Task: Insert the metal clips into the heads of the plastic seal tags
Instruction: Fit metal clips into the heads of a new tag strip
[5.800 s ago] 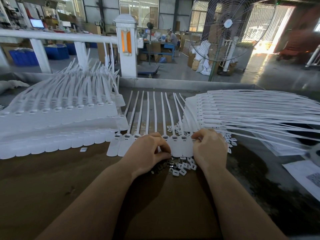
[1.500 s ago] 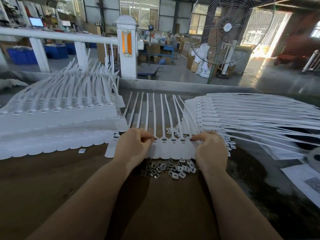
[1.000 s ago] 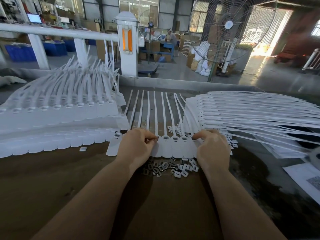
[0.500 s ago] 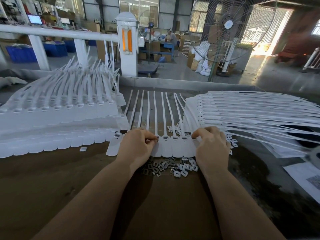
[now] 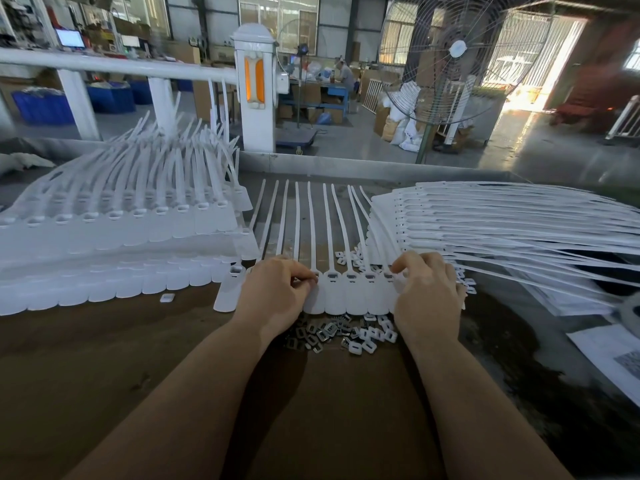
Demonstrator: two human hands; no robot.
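Left hand (image 5: pixel 275 296) covers several seal tags (image 5: pixel 349 292) at the heads. Fingertips curled under, contents unseen. Right stack (image 5: pixel 519 220) cut by frame edge.

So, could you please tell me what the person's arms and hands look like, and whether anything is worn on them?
Both forearms are bare as far as the bottom edge of the picture: no sleeves show. The left hand and the right hand wear no gloves, and no rings, watch or wristband can be seen on the parts in view. No markings or bandages are visible.
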